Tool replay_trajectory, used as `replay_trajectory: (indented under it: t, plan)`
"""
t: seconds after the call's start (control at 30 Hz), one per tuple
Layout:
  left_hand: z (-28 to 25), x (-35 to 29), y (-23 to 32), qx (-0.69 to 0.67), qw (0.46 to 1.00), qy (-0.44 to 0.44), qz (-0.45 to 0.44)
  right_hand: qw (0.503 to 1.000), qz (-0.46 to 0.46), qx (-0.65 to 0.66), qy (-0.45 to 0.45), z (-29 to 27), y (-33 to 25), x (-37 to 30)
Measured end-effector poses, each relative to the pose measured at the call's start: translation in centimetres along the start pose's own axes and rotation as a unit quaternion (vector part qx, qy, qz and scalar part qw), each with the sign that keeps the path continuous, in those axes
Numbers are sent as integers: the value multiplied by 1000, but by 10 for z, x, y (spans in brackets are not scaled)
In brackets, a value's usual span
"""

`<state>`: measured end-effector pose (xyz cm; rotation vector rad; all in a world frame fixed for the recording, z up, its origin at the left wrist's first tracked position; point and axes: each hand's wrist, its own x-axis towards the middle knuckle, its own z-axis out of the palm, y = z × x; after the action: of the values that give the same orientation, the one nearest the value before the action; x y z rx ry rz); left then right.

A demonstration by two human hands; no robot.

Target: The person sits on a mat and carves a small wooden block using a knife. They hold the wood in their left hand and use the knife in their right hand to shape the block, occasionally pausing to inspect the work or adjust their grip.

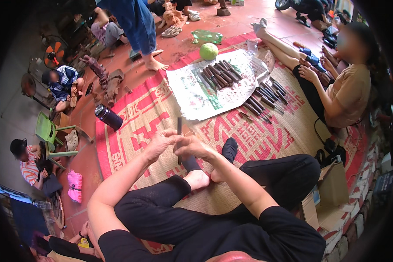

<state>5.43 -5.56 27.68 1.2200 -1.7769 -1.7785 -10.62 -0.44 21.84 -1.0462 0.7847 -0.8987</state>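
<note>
In front of my crossed legs, a thin dark stick-like tool [179, 125] stands nearly upright between my two hands. My left hand [158, 145] is closed at it from the left, fingers pinched together. From the right, my right hand [195, 146] has its fingers curled round the same tool, and the fingertips overlap the left ones. Its lower end shows just under the hands. Beyond lies a white printed sheet [185, 94] with a pile of brown wooden-handled carving tools [221, 74]. More carving tools [268, 95] rest on the mat to its right.
A red and tan woven mat [153, 120] covers the floor. A black bottle [108, 117] stands at left, a green round fruit [208, 51] at the back. Another person [347, 87] sits at right; someone's legs [133, 26] stand at the far left. A cardboard box [332, 196] is by my right knee.
</note>
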Motion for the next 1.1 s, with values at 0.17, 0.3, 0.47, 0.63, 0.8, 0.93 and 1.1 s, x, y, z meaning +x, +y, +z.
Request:
replay_trajectory:
  t: [0.17,0.3,0.47,0.63,0.8,0.93,1.1]
  plan:
    - [12,8,-6,32,999,-28,29,998,29,27,47,-26,21,-8]
    - [-5,21,-39,231,969,60,61,960,-40,103,258,-85,43,-10]
    - [9,27,-45,338,936,49,84,890,-94,140,424,-130,56,-25]
    - [16,42,-50,445,887,25,118,883,-64,193,422,-129,83,-20]
    - [20,60,-54,481,866,-8,135,898,-11,156,412,-123,98,-9]
    - [17,71,-57,521,844,-17,125,906,2,118,407,-130,114,6]
    - [16,66,-54,498,857,-22,131,899,50,143,411,-125,137,20]
